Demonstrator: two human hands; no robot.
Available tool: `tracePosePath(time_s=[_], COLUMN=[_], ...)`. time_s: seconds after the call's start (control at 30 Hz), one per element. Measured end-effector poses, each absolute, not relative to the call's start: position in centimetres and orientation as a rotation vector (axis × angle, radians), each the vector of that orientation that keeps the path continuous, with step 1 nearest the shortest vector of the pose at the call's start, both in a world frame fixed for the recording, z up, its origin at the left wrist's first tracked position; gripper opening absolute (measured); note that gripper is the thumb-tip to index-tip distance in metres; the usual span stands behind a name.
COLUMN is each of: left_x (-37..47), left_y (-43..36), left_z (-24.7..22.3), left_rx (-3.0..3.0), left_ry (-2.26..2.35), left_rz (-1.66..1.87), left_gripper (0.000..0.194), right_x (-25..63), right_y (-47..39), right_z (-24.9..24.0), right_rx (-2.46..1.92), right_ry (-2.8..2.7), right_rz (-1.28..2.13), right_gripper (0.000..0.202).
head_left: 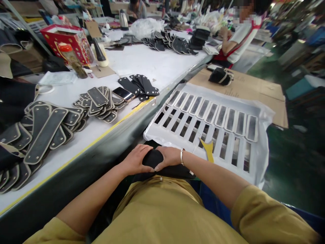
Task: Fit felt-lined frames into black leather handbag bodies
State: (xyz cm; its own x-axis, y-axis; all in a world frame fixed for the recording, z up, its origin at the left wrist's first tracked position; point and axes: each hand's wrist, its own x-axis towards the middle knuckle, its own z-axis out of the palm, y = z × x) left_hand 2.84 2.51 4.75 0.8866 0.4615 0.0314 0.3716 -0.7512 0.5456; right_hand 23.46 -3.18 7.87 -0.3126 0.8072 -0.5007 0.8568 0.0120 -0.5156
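Close to my body, both hands grip a black piece that looks like leather or fabric; its full shape is partly hidden. My left hand curls round its left end, thumb toward me. From the other side my right hand, with a bracelet at the wrist, holds it, the two thumb tips almost meeting. Just right of my hands lies a white slotted tray with a row of dark, pale-edged strips along its far side. A yellow forked piece rests on the tray.
The white table on the left carries piles of dark strap pieces, a phone, black pieces, a bottle and a red box. Cardboard lies beyond the tray. A co-worker is at the far right table edge.
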Motion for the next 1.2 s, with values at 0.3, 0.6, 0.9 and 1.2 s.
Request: tracePosePath(time_s=[0.3,0.6,0.9,1.2], left_x=[4.7,5.4,5.3,6.0], left_y=[1.7,2.0,2.1,2.0], left_z=[5.6,5.1,5.4,5.7], left_rx=[2.786,2.849,2.896,2.759], left_ry=[0.42,0.314,0.276,0.401], left_rz=[0.093,0.192,0.19,0.242], left_gripper=[0.093,0.077,0.079,0.078], right_x=[24.0,25.2,25.4,25.5], right_y=[-4.6,-8.8,-9.0,-8.5], right_z=[7.6,7.7,7.5,8.0], right_rx=[1.874,1.92,1.945,2.01], right_ry=[2.35,2.42,2.477,2.31], right_rz=[-1.046,-0.689,-0.717,-0.75], right_gripper=[0.085,0.079,0.08,0.086])
